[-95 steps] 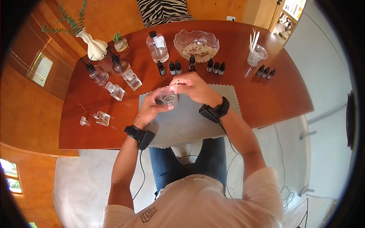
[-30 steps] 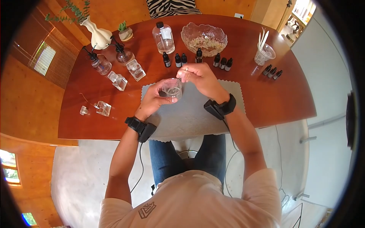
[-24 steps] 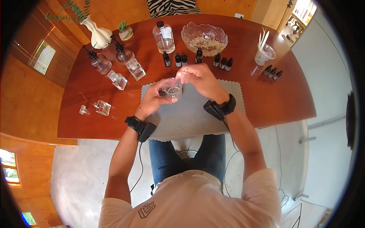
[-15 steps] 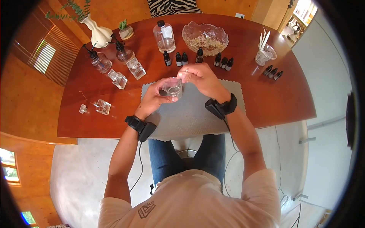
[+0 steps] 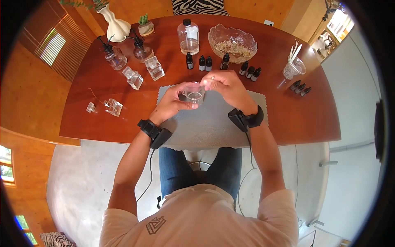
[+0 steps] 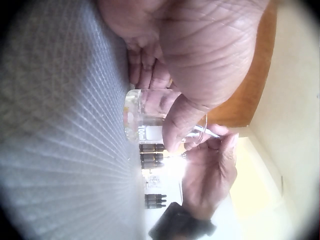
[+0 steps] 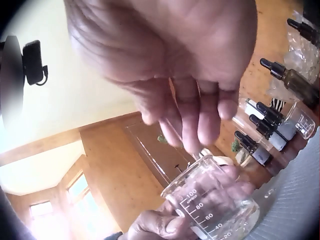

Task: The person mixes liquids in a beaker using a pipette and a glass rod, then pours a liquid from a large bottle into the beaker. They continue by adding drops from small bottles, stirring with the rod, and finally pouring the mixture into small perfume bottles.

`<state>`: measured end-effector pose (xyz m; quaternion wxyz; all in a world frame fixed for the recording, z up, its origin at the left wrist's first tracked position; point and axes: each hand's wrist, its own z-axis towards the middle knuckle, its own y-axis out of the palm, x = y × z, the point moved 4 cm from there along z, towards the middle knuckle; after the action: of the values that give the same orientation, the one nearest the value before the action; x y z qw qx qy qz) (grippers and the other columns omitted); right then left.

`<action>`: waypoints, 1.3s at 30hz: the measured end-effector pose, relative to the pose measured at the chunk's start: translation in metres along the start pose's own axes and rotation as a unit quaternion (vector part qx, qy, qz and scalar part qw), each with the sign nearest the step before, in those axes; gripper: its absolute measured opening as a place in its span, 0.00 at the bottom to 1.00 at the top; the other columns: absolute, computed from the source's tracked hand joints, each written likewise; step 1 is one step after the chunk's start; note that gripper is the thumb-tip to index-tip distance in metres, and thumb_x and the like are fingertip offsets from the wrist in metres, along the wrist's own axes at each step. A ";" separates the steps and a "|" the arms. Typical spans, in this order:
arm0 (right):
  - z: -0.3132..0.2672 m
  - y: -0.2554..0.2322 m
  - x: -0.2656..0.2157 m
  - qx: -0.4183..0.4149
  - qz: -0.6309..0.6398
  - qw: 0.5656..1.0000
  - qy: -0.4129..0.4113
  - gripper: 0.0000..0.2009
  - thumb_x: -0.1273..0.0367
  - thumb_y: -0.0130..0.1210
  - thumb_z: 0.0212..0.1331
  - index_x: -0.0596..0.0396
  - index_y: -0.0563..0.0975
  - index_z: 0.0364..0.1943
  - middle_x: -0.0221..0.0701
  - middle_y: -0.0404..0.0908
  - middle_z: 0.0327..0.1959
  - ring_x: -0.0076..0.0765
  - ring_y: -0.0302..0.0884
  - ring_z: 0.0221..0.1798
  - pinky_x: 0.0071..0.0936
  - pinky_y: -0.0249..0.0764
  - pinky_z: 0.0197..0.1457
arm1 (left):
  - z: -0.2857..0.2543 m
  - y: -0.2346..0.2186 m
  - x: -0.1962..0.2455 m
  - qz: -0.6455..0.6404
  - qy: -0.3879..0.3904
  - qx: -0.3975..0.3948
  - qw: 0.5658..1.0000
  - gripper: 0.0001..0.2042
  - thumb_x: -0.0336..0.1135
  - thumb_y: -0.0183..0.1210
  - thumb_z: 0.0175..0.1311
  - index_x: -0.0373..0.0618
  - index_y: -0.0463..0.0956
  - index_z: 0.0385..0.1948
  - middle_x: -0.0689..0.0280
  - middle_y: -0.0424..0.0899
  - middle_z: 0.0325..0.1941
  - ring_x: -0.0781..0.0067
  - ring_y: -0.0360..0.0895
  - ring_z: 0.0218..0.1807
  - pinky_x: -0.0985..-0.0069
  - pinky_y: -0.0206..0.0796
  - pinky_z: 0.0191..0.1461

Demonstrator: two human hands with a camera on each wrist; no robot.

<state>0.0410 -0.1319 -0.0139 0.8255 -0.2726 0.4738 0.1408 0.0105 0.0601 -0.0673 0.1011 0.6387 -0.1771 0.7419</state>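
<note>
A clear glass beaker point(image 5: 194, 95) with a little clear liquid stands at the back of the grey mat point(image 5: 205, 119). The left hand point(image 5: 175, 101) grips it, thumb on the near side and fingers around the back. White volume marks show on the beaker point(image 7: 212, 212) in the right wrist view. Above the rim, the right hand point(image 5: 230, 88) pinches a thin pale stick point(image 6: 207, 132) that slants into the beaker, seen in the left wrist view. In the right wrist view the fingers point(image 7: 191, 122) hide most of the stick.
Several small black-capped bottles point(image 5: 202, 64) stand behind the hands, with a large bottle point(image 5: 189, 39) and glass bowl point(image 5: 232, 43) farther back. Square glass bottles point(image 5: 133, 78) are at left; a cup of white sticks point(image 5: 293, 68) and small bottles point(image 5: 300, 88) at right.
The head view has shifted, so the table items appear farther right. The left hand still grips the beaker, and the right hand stays over its rim with small shifts of the fingers.
</note>
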 end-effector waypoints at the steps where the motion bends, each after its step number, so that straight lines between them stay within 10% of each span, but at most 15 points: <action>1: 0.000 0.000 0.000 -0.024 -0.006 1.000 0.010 0.10 0.69 0.56 0.67 0.65 0.81 0.37 0.33 0.82 0.27 0.24 0.76 0.31 0.25 0.74 0.39 | 0.000 0.000 0.000 -0.007 -0.002 -0.003 1.000 0.31 0.26 0.75 0.52 0.40 0.75 0.62 0.67 0.84 0.56 0.75 0.79 0.57 0.74 0.69 0.64; 10: -0.001 0.003 -0.007 -0.094 0.017 0.995 0.020 0.11 0.67 0.55 0.71 0.63 0.83 0.39 0.30 0.82 0.31 0.24 0.77 0.37 0.24 0.74 0.45 | -0.001 0.000 0.002 0.001 0.003 -0.007 1.000 0.31 0.28 0.74 0.53 0.40 0.75 0.62 0.65 0.83 0.58 0.73 0.78 0.59 0.72 0.68 0.66; 13: 0.001 -0.002 0.003 0.038 -0.017 0.999 0.008 0.09 0.71 0.58 0.64 0.65 0.82 0.38 0.34 0.83 0.30 0.25 0.78 0.34 0.25 0.74 0.41 | 0.000 -0.001 0.001 0.024 0.018 -0.001 1.000 0.31 0.27 0.74 0.53 0.40 0.74 0.62 0.65 0.83 0.58 0.73 0.78 0.59 0.72 0.68 0.66; 16: 0.000 0.003 -0.003 -0.080 0.010 0.997 0.002 0.09 0.71 0.58 0.63 0.66 0.82 0.38 0.34 0.82 0.30 0.26 0.78 0.34 0.25 0.74 0.41 | -0.001 -0.001 0.000 -0.004 -0.001 -0.007 1.000 0.31 0.27 0.74 0.53 0.40 0.75 0.62 0.65 0.83 0.57 0.73 0.78 0.59 0.72 0.68 0.65; 25: -0.001 0.004 -0.006 -0.087 -0.006 0.996 0.007 0.12 0.66 0.55 0.71 0.64 0.82 0.38 0.30 0.82 0.33 0.24 0.76 0.37 0.24 0.72 0.44 | -0.001 0.000 0.004 0.000 -0.003 -0.013 1.000 0.31 0.27 0.74 0.52 0.40 0.75 0.62 0.65 0.83 0.57 0.72 0.78 0.59 0.71 0.68 0.65; 28: 0.001 0.000 -0.005 0.035 -0.056 0.998 -0.023 0.08 0.71 0.58 0.65 0.65 0.81 0.37 0.36 0.82 0.30 0.30 0.78 0.32 0.28 0.72 0.37 | 0.000 0.000 0.001 0.022 0.018 -0.003 1.000 0.31 0.28 0.75 0.52 0.40 0.75 0.62 0.64 0.83 0.58 0.72 0.78 0.59 0.71 0.68 0.65; 39: 0.000 0.008 -0.010 0.035 -0.069 0.995 -0.059 0.08 0.71 0.58 0.67 0.66 0.80 0.36 0.37 0.80 0.28 0.35 0.76 0.29 0.31 0.72 0.36 | 0.000 -0.002 -0.002 0.015 0.013 0.000 1.000 0.32 0.27 0.75 0.52 0.39 0.74 0.62 0.63 0.82 0.58 0.71 0.77 0.61 0.70 0.68 0.66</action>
<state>0.0323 -0.1248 -0.0077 0.8686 -0.2667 0.4093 0.0829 0.0112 0.0619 -0.0687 0.0918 0.6266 -0.1855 0.7514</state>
